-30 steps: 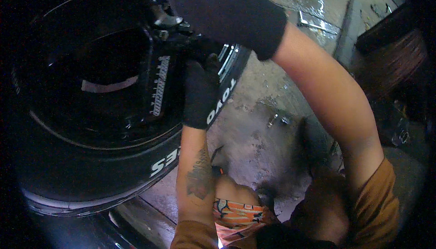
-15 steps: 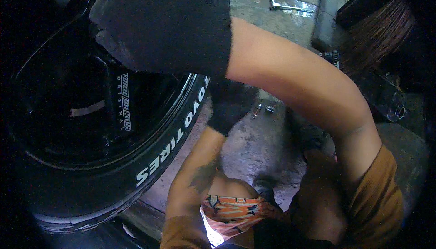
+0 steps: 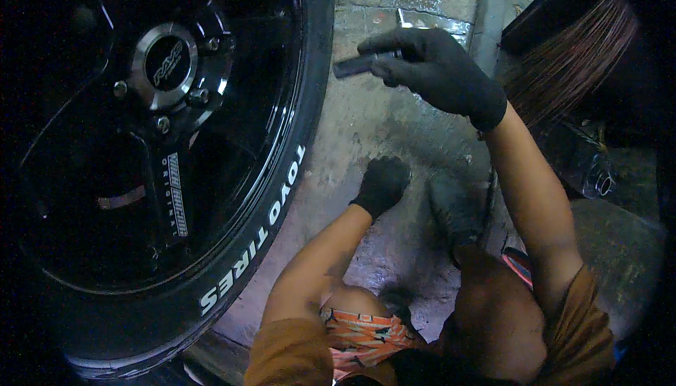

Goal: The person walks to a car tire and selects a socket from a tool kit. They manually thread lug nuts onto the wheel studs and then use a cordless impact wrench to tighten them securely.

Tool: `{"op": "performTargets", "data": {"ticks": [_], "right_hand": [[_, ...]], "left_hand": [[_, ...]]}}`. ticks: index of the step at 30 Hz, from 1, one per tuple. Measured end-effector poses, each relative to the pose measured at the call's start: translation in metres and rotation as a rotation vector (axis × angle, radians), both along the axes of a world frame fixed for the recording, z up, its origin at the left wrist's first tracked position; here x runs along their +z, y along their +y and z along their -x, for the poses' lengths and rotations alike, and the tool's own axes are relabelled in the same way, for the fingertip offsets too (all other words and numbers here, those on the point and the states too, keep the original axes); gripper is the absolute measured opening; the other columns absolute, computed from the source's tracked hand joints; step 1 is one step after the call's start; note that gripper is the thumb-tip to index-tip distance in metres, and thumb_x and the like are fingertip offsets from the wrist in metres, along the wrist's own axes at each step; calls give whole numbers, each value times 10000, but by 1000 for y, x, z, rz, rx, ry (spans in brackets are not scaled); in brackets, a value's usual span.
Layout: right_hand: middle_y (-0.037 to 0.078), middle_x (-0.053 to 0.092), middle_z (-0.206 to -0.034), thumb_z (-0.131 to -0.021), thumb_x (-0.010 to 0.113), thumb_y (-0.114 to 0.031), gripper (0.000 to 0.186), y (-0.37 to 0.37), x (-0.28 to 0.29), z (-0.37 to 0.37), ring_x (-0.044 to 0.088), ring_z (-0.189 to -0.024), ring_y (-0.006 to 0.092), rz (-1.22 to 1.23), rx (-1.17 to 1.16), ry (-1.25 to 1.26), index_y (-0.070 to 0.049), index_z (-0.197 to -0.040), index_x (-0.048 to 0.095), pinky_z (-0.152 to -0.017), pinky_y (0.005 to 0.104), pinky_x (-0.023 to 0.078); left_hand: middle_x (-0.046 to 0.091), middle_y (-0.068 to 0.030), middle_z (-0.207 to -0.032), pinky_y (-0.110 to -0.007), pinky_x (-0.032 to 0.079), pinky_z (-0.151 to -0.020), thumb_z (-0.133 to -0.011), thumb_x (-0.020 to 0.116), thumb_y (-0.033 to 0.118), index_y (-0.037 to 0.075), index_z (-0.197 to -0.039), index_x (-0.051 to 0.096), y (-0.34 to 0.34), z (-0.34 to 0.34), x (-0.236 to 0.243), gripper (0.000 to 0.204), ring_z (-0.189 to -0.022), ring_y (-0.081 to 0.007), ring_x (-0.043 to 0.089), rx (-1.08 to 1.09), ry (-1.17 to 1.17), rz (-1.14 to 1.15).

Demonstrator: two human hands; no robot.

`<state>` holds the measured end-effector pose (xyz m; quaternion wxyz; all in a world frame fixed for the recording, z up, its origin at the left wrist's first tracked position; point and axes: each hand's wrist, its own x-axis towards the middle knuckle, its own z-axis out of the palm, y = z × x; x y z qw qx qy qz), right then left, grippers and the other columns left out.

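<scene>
My right hand [image 3: 451, 73], in a black glove, is raised over the floor to the right of the wheel. Its thumb and fingers pinch a dark cylinder [image 3: 352, 67] that looks like a long socket, its end pointing left toward the tire. Lower down, my gloved left hand [image 3: 384, 183] is closed close to the floor; whatever it may hold is hidden. Left of both hands stands a black wheel [image 3: 151, 154] with several lug nuts [image 3: 200, 96] around its silver-ringed center cap [image 3: 169, 66]. The tire [image 3: 243, 259] bears white lettering.
Beyond my right hand a ratchet handle [image 3: 402, 19] lies on the wet concrete floor, partly covered by the glove. A grey pipe [image 3: 486, 16] runs along the right, beside a bristle broom [image 3: 584, 55]. A clear cup-like object [image 3: 602, 182] is near the right edge.
My right hand has moved from in front of the wheel to the right, uncovering the hub and showing the dark cylinder. My left hand came away from the tire, toward where small metal pieces lay.
</scene>
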<state>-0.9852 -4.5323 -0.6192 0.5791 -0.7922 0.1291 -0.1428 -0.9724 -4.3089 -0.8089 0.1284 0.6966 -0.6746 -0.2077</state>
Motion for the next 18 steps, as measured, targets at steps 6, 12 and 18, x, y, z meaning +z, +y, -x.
{"op": "performTargets", "data": {"ticks": [6, 12, 18], "right_hand": [[116, 706, -1030, -868, 667, -135, 327, -14, -6, 23, 642, -899, 149, -39, 233, 16, 1, -1165, 645, -842, 305, 518], [95, 700, -1048, -851, 667, -91, 348, 2, 5, 14, 642, -906, 151, -74, 286, -24, -21, -1191, 637, -843, 311, 520], [89, 695, -995, -829, 689, -98, 358, 17, 8, 0, 639, -879, 164, 8, 302, -98, -31, -1179, 652, -802, 298, 513]], "left_hand": [[687, -89, -915, -327, 505, -717, -930, 628, 251, 23, -1065, 665, -28, -83, 125, 268, -803, -192, 636, 573, 735, 110], [650, -28, -866, -251, 489, -687, -924, 652, 233, 12, -1117, 660, -4, -99, 172, 293, -749, -95, 580, 702, 887, 196], [601, -7, -840, -224, 440, -644, -967, 574, 379, 12, -1179, 639, 12, -101, 183, 430, -734, -70, 525, 880, 1182, 332]]}}
